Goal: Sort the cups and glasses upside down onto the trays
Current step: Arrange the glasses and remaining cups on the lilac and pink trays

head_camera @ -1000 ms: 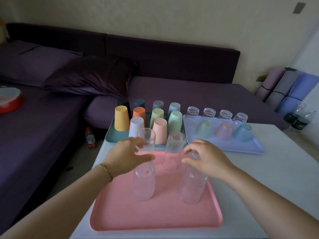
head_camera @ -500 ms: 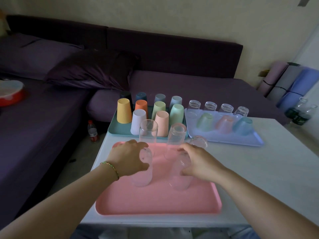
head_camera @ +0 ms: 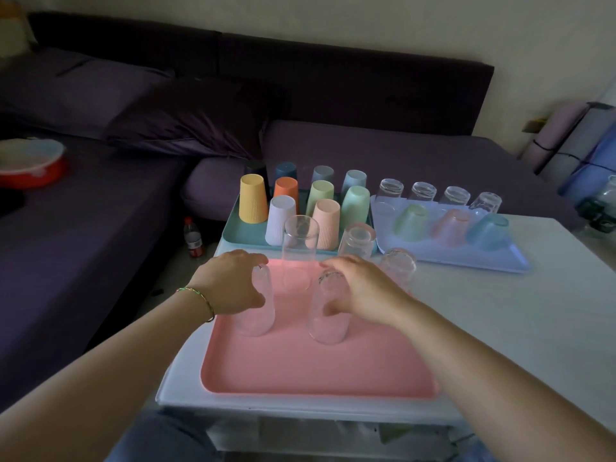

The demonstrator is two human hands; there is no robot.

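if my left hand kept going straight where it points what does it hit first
Probably the tall clear glass at the back of the pink tray, just beyond the left hand and its held glass; depth unclear.

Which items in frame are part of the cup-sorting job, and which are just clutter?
Job: left hand gripping left tall glass, right hand gripping right tall glass, pink tray, teal tray with plastic cups, blue tray with small glasses.
Clutter: red bowl, red-labelled bottle, pillow, rolled mats.
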